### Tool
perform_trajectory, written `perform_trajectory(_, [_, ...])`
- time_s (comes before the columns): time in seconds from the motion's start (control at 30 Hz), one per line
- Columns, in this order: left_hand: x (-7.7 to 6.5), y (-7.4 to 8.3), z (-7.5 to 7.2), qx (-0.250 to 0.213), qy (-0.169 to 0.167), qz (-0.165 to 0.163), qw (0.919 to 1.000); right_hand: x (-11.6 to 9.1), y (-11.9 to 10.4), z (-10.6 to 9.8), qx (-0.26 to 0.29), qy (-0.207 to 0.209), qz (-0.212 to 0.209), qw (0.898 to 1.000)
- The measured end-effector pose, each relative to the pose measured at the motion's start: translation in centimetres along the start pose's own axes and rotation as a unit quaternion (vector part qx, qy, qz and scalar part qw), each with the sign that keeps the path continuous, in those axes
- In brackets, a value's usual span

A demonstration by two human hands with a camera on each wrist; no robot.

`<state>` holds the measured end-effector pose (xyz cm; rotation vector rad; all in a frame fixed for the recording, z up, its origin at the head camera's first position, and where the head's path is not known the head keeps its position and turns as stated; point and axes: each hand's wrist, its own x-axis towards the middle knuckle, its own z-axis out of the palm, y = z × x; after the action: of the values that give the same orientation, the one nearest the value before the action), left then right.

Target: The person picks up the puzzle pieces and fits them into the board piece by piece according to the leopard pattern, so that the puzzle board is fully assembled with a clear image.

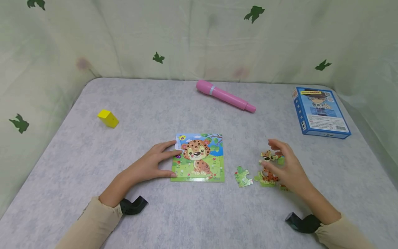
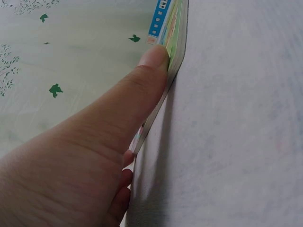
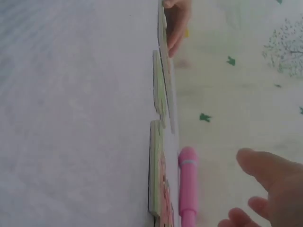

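Where the head view looks down, a pale gray surface [image 1: 192, 218] with a mottled, cloth-like texture runs back to a softly creased fabric backdrop [image 1: 140, 31] with green leaf-shaped patches. A smooth pink stick [image 1: 228, 98] with a rounded end, a glossy blue box [image 1: 323, 114] and a small angular yellow block [image 1: 108, 118] lie well apart from one another. Near the middle rests the thin, square picture board [image 1: 199, 157], glossy, showing a spotted cub on green grass under blue sky. The left hand [image 1: 146, 165] touches its left edge, its grip wide, thumb and fingers spread. Just right of the board lies a green puzzle piece [image 1: 243, 177] with rounded knobs; beyond it, overlapping spotted pieces [image 1: 268, 177] sit under the right hand [image 1: 290, 169], whose grip is also wide, fingers gently bent.

The left wrist view shows the thumb pressing the board's layered rim.

In the right wrist view, flat-sided pieces appear edge-on, the right hand's thumb and fingertips apart from them.
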<state>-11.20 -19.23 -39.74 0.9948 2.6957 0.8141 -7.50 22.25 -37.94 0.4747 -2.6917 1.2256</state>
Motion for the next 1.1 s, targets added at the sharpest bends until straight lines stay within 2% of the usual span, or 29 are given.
perform_trajectory(0.13, [0.1,0.0,0.0,0.002,-0.001,0.002,1.0,-0.5,0.9,-0.4,-0.013,-0.011,0.034,0.999])
perform_trajectory(0.37, [0.2,-0.2,0.2,0.005,0.0,0.007,1.0,-1.2,2.2,-0.9,-0.044,-0.039,0.055,0.997])
perform_trajectory(0.53, [0.2,-0.1,0.2,0.004,0.0,0.005,1.0,-1.3,2.7,-1.0,-0.041,-0.063,0.071,0.995])
perform_trajectory(0.8, [0.2,-0.1,0.2,0.004,-0.001,0.003,1.0,-1.3,3.2,-0.9,-0.079,-0.079,0.034,0.993])
perform_trajectory(1.1, [0.0,0.1,0.0,0.001,0.0,0.001,1.0,-1.2,2.8,-0.5,-0.098,-0.06,0.021,0.993])
